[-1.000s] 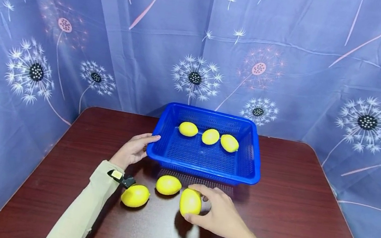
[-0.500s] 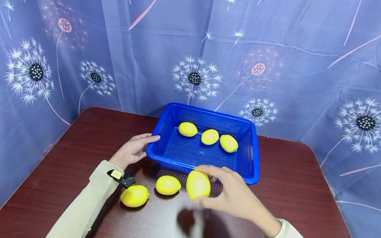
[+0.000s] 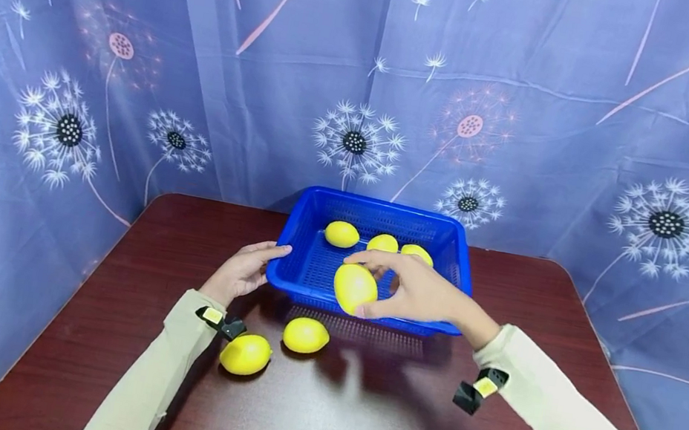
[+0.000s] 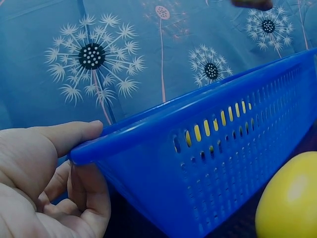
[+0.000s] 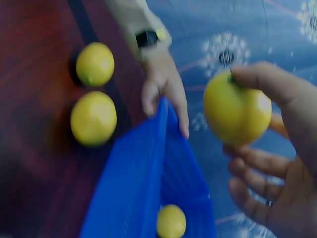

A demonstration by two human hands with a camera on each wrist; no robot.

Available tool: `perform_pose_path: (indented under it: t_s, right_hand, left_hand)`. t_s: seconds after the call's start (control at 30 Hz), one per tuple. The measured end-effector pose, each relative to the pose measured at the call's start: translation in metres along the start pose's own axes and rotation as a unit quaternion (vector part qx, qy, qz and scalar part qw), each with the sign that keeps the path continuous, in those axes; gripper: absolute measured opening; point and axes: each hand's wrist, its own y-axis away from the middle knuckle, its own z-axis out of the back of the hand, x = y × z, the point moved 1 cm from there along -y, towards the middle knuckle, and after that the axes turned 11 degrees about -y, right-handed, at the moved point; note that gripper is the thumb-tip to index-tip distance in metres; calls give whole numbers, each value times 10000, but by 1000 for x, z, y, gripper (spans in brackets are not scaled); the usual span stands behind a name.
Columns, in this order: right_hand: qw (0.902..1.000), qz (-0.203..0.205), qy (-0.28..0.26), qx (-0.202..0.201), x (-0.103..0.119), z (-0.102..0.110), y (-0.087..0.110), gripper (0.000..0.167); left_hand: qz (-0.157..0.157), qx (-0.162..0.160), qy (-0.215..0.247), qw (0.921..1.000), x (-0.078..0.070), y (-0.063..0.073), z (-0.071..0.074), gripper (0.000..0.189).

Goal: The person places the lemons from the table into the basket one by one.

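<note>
My right hand [image 3: 417,290] grips a yellow lemon [image 3: 354,289] between thumb and fingers, held up over the near rim of the blue plastic basket [image 3: 380,204]. The right wrist view shows the thumb at the stem end of this lemon [image 5: 237,110]. With thumb on top of the rim and fingers curled beneath it, my left hand [image 4: 59,173] holds the basket's left end. Inside the basket lie three lemons, the leftmost one [image 3: 341,234] in full sight and the other two partly behind my right hand. A lemon [image 3: 306,335] rests on the table in front of the basket.
Another lemon [image 3: 246,354] lies on the dark red wooden table [image 3: 192,236], close to my left wrist strap [image 3: 221,322]. Behind the table's far edge hangs a blue curtain [image 3: 251,118] with dandelion prints.
My right hand has lifted the lemon from low over the table, moving it away from me and up to the basket's near rim. The left hand keeps its grip on the basket.
</note>
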Motion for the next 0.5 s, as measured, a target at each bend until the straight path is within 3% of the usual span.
perform_pose_path:
  t_s: [0.23,0.5]
  right_hand:
    - [9963,-36,-388,772,-27,23,-31,70]
    - [9921,-243,-300,1192,-55,42,-65,71]
  left_hand:
    - [-44,31,8,10000,1,-1,1,7]
    - [-105,35,85,9999,1,-2,1,7]
